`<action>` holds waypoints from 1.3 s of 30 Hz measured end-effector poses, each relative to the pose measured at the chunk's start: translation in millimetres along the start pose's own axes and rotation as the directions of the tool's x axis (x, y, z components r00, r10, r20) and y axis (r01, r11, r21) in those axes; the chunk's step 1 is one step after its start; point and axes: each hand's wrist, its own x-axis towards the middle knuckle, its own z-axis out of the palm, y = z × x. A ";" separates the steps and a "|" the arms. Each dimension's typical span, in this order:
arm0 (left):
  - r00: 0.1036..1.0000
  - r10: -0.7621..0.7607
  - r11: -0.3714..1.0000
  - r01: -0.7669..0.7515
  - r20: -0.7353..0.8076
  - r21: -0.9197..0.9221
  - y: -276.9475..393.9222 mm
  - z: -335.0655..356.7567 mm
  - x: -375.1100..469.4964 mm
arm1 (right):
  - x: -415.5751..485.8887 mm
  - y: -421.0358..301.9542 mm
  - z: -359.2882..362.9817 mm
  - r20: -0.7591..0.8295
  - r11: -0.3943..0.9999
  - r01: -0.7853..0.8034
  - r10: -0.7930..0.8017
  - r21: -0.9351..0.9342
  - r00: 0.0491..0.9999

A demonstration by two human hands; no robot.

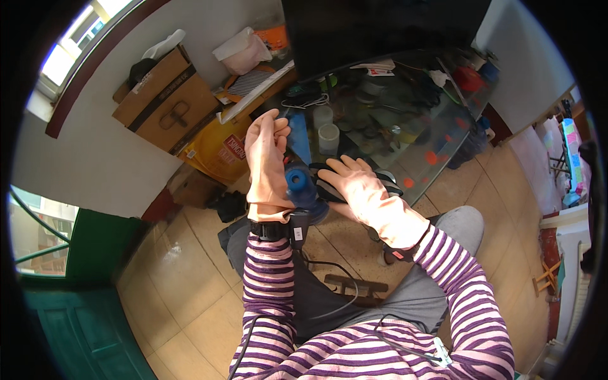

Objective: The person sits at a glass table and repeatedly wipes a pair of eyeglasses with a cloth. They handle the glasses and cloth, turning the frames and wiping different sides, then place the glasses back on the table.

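My left hand (267,166) is raised beside the near left of a glass-topped table (418,161), its palm side turned away from view. Its fingers are loosely bent, and I cannot see whether anything lies inside them. Right beside that wrist stands a blue plastic water jug (308,199) with a blue cap (296,179). My right hand (363,190) lies over a black-and-grey striped soft item (327,186) at the table's near edge. The fingers reach across it with the thumb on the near side; the hand covers its middle.
Two translucent plastic containers (328,138) stand on the table, which is cluttered with small objects. A large black screen (380,33) rises behind. On the left, a cardboard box (166,102) sits on a yellow crate (213,152). A dark bar-shaped object (356,284) lies between my legs.
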 end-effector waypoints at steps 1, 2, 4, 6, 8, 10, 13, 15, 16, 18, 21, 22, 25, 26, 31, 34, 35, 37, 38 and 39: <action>1.000 0.002 1.000 -0.002 0.005 -0.002 0.1 -1.5 0.2 | -5.4 0.4 -1.4 -0.008 1.000 0.013 -0.013 0.004 1.000; 1.000 0.008 1.000 -0.008 0.025 -0.009 0.5 -3.1 0.7 | -14.3 -1.4 -1.8 0.007 1.000 0.008 -0.008 -0.025 1.000; 0.999 0.001 1.000 0.000 0.036 -0.028 0.1 -5.4 1.2 | -42.4 -4.4 -1.9 -0.001 0.995 0.035 -0.035 -0.091 0.999; 0.999 -0.007 0.999 0.008 0.039 -0.031 -0.5 -7.9 2.7 | -71.8 5.8 -4.0 0.037 0.996 0.052 -0.049 -0.079 0.998; 1.000 -0.007 0.999 0.008 0.021 -0.051 -2.1 -9.0 5.0 | -95.2 25.1 -3.6 -0.052 0.997 0.063 -0.065 -0.049 0.997; 0.999 0.026 0.997 -0.024 0.024 -0.078 -5.7 -9.6 5.2 | -108.1 55.7 -5.6 -0.254 0.996 0.083 -0.087 -0.027 0.963; 0.997 0.061 0.997 -0.058 0.044 -0.058 -7.3 -8.5 4.8 | -90.2 115.1 -20.4 -0.294 0.985 -0.159 0.134 -0.063 0.946; 0.999 0.018 0.999 -0.016 0.037 -0.047 -4.0 -6.1 5.3 | -68.9 145.3 -33.0 -0.350 0.968 -0.248 0.240 0.023 0.905; 1.000 0.013 0.999 -0.013 0.018 -0.040 -4.4 -5.0 2.5 | -62.3 151.5 -34.9 -0.361 0.960 -0.279 0.259 -0.003 0.896; 1.000 0.016 1.000 -0.016 0.011 -0.018 -4.7 -2.3 -0.3 | -54.4 150.0 -32.8 -0.423 0.949 -0.310 0.260 -0.052 0.868; 1.000 -0.014 1.000 0.013 0.023 0.026 -7.0 1.3 0.3 | -71.5 108.3 -9.7 -0.624 0.971 -0.124 -0.030 -0.202 0.781; 1.000 -0.023 0.999 0.023 0.018 0.041 -9.0 2.6 0.8 | -85.3 90.5 -3.4 -0.526 0.975 -0.187 0.097 -0.122 0.845; 0.998 -0.034 0.996 0.030 0.051 0.078 -16.3 6.3 -0.2 | -119.2 36.4 8.4 -0.321 0.970 -0.245 0.234 0.007 0.918; 0.996 -0.038 0.996 0.031 0.076 0.086 -19.1 9.5 -0.1 | -123.9 25.3 10.3 -0.324 0.969 -0.239 0.247 0.063 0.913; 0.978 -0.037 0.970 -0.015 0.206 0.244 -42.6 31.3 -8.9 | -121.8 24.5 17.2 -0.496 0.933 -0.338 0.352 0.122 0.793; 0.957 -0.005 0.940 -0.095 0.290 0.327 -58.9 37.7 -20.5 | -112.8 75.3 21.6 -0.727 0.877 -0.418 0.445 0.237 0.522; 0.949 -0.010 0.917 -0.117 0.315 0.382 -62.5 37.7 -23.8 | -109.2 98.4 21.5 -0.733 0.814 -0.454 0.549 0.362 0.402; 0.943 -0.027 0.874 -0.139 0.332 0.465 -67.9 36.9 -30.6 | -114.7 126.8 27.8 -0.632 0.659 -0.264 0.751 0.704 0.191; 0.939 -0.051 0.871 -0.126 0.341 0.475 -69.7 36.0 -33.8 | -124.0 130.5 36.0 -0.425 0.424 -0.344 0.902 0.838 0.079; 0.934 -0.056 0.862 -0.133 0.352 0.489 -70.2 36.3 -35.7 | -130.3 136.1 43.1 -0.220 0.202 -0.371 0.976 0.906 -0.004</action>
